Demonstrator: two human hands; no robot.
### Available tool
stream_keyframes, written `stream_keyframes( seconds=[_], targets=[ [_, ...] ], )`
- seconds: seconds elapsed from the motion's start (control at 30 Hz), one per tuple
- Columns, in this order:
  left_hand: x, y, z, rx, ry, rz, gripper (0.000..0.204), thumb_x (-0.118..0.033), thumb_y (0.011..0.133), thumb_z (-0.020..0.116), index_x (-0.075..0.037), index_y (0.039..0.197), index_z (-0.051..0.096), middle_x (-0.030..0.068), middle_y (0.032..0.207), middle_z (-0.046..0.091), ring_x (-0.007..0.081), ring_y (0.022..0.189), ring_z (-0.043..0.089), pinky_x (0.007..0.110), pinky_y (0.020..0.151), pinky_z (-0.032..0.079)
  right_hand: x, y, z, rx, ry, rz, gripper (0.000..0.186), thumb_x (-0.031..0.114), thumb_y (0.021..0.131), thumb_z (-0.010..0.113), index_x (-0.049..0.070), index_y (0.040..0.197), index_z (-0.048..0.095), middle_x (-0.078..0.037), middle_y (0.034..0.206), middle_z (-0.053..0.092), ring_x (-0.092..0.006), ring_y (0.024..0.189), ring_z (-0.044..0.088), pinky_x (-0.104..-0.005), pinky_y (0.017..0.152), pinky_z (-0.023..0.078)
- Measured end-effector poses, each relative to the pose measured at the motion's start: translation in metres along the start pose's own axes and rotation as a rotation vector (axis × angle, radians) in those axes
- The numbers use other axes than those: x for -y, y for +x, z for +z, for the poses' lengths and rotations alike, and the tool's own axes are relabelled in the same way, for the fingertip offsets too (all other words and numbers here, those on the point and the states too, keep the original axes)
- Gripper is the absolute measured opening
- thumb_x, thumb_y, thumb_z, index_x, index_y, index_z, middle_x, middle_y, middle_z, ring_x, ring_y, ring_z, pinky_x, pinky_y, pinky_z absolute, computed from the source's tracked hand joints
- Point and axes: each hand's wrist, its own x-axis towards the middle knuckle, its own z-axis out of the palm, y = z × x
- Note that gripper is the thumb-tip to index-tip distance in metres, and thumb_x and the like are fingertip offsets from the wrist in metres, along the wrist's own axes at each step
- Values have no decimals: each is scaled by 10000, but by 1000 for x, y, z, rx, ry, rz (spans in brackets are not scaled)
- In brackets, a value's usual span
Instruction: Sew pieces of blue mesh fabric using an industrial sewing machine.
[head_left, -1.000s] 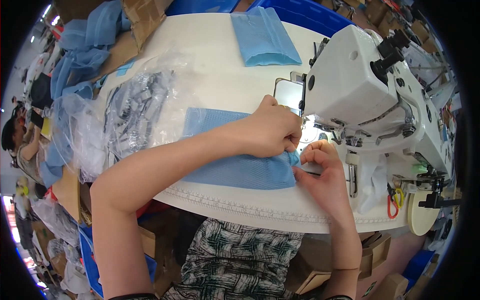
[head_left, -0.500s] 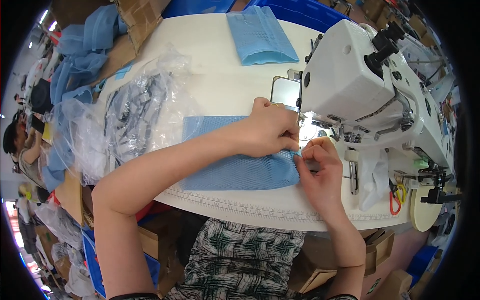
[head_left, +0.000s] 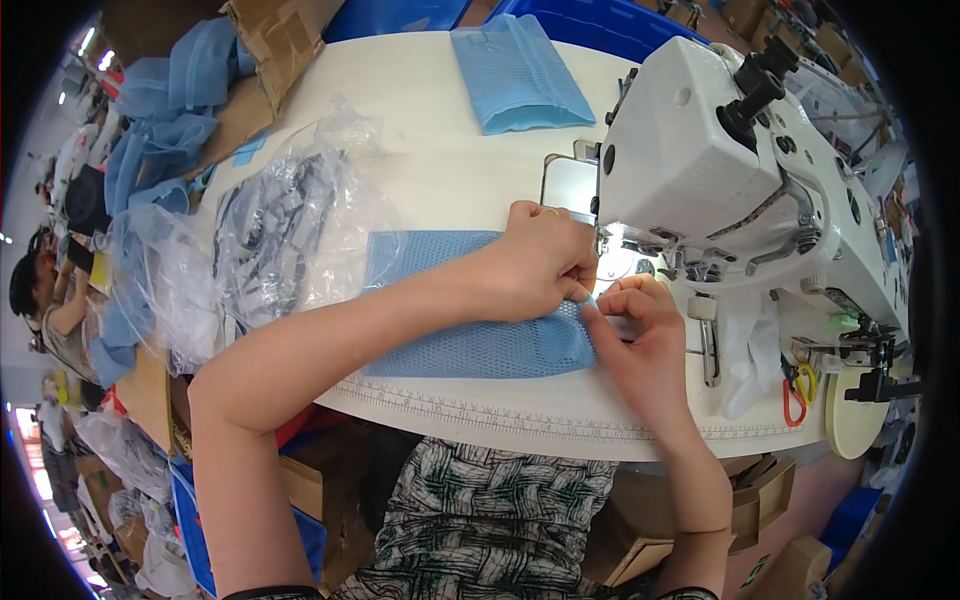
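On the white worktable [head_left: 420, 140] lies a blue mesh bag [head_left: 480, 350], its right end under my fingers at the lit needle area of a white sewing machine [head_left: 690, 150]. My left hand [head_left: 540, 260] reaches across the bag, fingers curled and pinching its right end. Just to the right, my right hand [head_left: 640, 340] pinches that same end with thumb and index finger. The exact spot they grip is partly hidden by my fingers.
Another mesh bag [head_left: 525, 75], clear plastic bags [head_left: 280, 240], blue fabric [head_left: 160, 140] and cardboard [head_left: 275, 50] surround the work. Scissors [head_left: 795, 400] lie at the right, blue bins [head_left: 610, 35] behind. A person [head_left: 50, 300] is at the far left.
Since a second ago my hands have drawn closer together at the bag's right end, and my left hand has shifted slightly left; both still grip it.
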Motion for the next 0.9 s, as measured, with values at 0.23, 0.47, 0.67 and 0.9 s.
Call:
stream_keyframes(
  seconds=[0.23, 0.47, 0.67, 0.9],
  targets=[
    [2, 2, 0, -153, 32, 167, 70, 20, 807, 702, -7, 864, 732, 144, 924, 708, 358, 957, 666, 439, 878, 524, 2, -6, 6, -165, -349, -256, 158, 102, 827, 789, 56, 970, 741, -69, 847, 686, -245, 770, 657, -385, 721, 528],
    [-6, 3, 0, -153, 78, 9, 68, 14, 771, 705, 1, 805, 762, 154, 861, 726, 346, 831, 712, 413, 778, 572, -11, -2, 11, -149, -645, -718, 215, 68, 756, 727, 26, 966, 712, -45, 820, 598, -235, 865, 630, -383, 747, 486],
    [0, -2, 5, -159, 125, 147, 122, -7, 775, 712, 25, 883, 760, 163, 924, 719, 348, 914, 704, 410, 830, 568, -9, 1, 11, -22, -636, -685, 232, 68, 754, 715, 21, 980, 712, -48, 917, 600, -238, 918, 602, -383, 760, 488],
    [-1, -4, 2, -122, 31, 138, 128, -4, 810, 734, 25, 931, 766, 161, 977, 714, 357, 947, 694, 419, 843, 562, -6, -8, 6, 37, -616, -591, 299, 118, 826, 720, 30, 1112, 710, -40, 957, 590, -249, 960, 584, -399, 801, 483]
  ],
)
